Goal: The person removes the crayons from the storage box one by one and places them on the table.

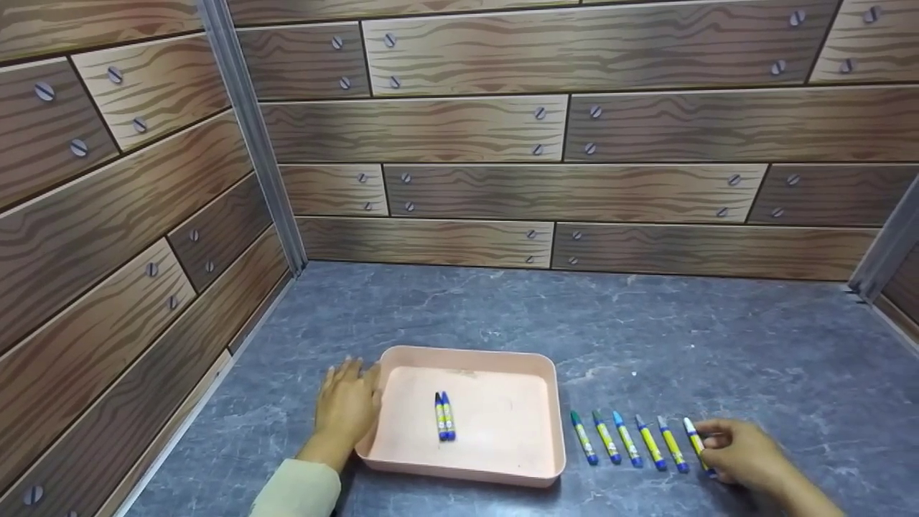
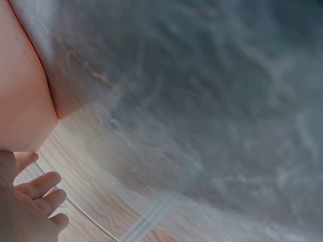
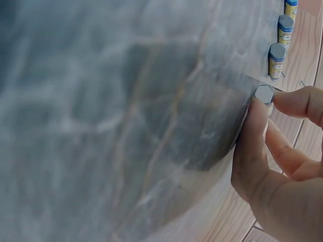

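My right hand (image 1: 747,456) pinches a white-tipped crayon (image 1: 693,436) between thumb and fingers, at the right end of a row. In the right wrist view, the crayon's flat end (image 3: 263,93) shows between the fingertips. Several other crayons with yellow and blue wrappers, among them a light blue crayon (image 1: 627,438) and a green crayon (image 1: 584,438), lie side by side to its left. My left hand (image 1: 346,409) rests against the left side of a pink tray (image 1: 502,413), fingers extended. Inside the tray, a black crayon (image 1: 440,418) and a blue crayon (image 1: 448,418) lie together.
A grey marbled tabletop (image 1: 459,305) carries the tray and crayons. Wood-patterned panels (image 1: 459,129) stand behind it and at the left, joined by a grey metal corner post (image 1: 255,136). Another post (image 1: 890,240) stands at the right.
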Action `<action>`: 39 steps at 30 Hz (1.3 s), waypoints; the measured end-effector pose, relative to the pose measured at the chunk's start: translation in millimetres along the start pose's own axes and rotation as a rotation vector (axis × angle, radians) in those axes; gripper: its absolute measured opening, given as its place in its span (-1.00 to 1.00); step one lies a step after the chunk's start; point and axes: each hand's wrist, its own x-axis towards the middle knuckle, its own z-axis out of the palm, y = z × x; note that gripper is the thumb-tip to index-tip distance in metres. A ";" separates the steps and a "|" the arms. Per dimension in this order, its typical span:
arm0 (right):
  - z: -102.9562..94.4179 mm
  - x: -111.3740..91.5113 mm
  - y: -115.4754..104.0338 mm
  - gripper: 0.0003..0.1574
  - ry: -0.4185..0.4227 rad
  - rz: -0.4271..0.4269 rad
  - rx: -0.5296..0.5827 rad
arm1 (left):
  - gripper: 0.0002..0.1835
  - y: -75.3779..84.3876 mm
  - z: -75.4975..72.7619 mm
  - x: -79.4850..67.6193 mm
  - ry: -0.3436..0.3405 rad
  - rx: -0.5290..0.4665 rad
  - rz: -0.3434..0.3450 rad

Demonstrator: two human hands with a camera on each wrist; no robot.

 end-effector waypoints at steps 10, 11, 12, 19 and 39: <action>1.6 -0.6 -8.1 -0.30 0.008 0.041 -0.001 | -0.57 -2.8 -0.3 -1.8 0.009 -0.007 -0.017; 0.1 -0.2 -9.9 -0.32 0.002 0.027 -0.029 | -0.58 -3.1 -0.2 -1.7 0.010 -0.005 -0.015; -1.7 -0.2 -11.8 -0.33 -0.001 0.011 -0.058 | -0.58 -3.6 0.0 -1.6 0.013 -0.002 -0.013; -18.7 3.9 -32.2 -0.30 0.032 -0.183 -0.382 | -0.58 -4.7 -0.4 -0.9 0.019 0.003 -0.014; 2.0 -2.8 -113.0 -0.06 0.139 -0.320 -0.530 | -0.59 2.1 -1.2 0.5 0.004 0.010 -0.003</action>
